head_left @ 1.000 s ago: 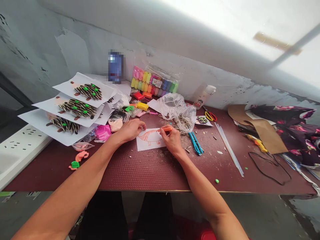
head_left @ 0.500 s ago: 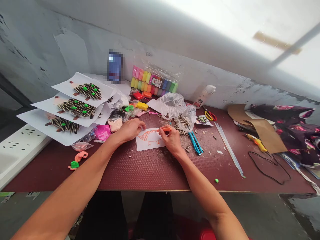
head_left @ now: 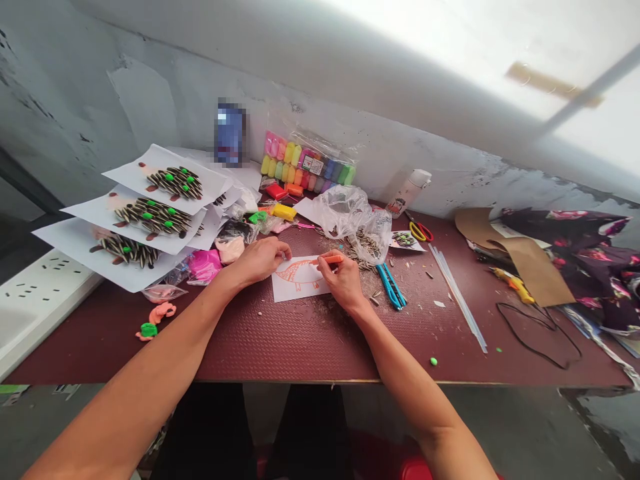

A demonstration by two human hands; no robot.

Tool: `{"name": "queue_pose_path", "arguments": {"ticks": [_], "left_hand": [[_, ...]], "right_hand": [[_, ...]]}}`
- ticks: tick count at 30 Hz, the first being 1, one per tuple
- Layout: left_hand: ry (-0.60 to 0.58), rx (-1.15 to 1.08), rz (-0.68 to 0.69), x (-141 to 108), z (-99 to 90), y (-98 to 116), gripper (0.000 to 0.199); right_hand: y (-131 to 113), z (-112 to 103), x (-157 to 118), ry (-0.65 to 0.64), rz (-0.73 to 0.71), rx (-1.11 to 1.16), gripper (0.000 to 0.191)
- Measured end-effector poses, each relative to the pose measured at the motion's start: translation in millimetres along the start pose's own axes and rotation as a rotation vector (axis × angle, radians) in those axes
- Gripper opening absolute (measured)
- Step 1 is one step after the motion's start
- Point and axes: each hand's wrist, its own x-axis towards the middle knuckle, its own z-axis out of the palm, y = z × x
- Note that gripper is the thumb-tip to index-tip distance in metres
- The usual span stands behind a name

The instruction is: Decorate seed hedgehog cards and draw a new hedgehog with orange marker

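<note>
A white paper sheet (head_left: 300, 281) lies on the maroon tabletop (head_left: 280, 347), with an orange outline of a spiny animal drawn on it. My right hand (head_left: 344, 281) is shut on an orange marker (head_left: 333, 259), its tip on the drawing's right part. My left hand (head_left: 261, 260) rests palm down at the sheet's left edge, fingertips touching the paper and holding nothing. The marker's tip is partly hidden by my fingers.
Several white sheets with seed-and-clay hedgehogs (head_left: 155, 217) lie at left. Behind my hands are a plastic bag of sunflower seeds (head_left: 369, 237) and a coloured clay pack (head_left: 307, 163). At right lie a blue utility knife (head_left: 391, 287), red scissors (head_left: 419, 231) and clear straws (head_left: 457, 300).
The whole view has shifted slightly. My hands stay on the sheet, with little visible movement of the marker.
</note>
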Motion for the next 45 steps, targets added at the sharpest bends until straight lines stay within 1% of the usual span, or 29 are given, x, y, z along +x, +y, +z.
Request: {"name": "queue_pose_path", "arguments": {"ticks": [6, 12, 17, 25, 32, 39, 45], "left_hand": [[0.008, -0.006, 0.008, 0.5, 0.7, -1.6, 0.03], [-0.007, -0.01, 0.001, 0.8, 0.9, -1.6, 0.03], [0.011, -0.022, 0.005, 0.6, 1.6, -2.1, 0.029], [0.006, -0.024, -0.003, 0.6, 1.5, -1.1, 0.028], [-0.014, -0.006, -0.016, 0.0, -1.3, 2.2, 0.03], [-0.007, -0.006, -0.012, -0.5, -1.0, 1.9, 0.03], [-0.016, -0.002, -0.012, 0.4, -0.5, 0.7, 0.029]], "right_hand": [[6.1, -1.7, 1.6, 0.053, 0.009, -0.039, 0.028], [6.1, -0.8, 0.7, 0.036, 0.008, -0.049, 0.028], [6.3, -0.6, 0.7, 0.021, -0.009, -0.028, 0.029], [8.3, -1.7, 1.2, 0.035, 0.008, -0.061, 0.029], [5.8, -0.9, 0.8, 0.011, 0.006, -0.038, 0.031], [6.7, -1.2, 0.3, 0.041, 0.008, -0.036, 0.03], [5.3, 0.2, 0.2, 0.019, -0.01, -0.024, 0.031]]}}
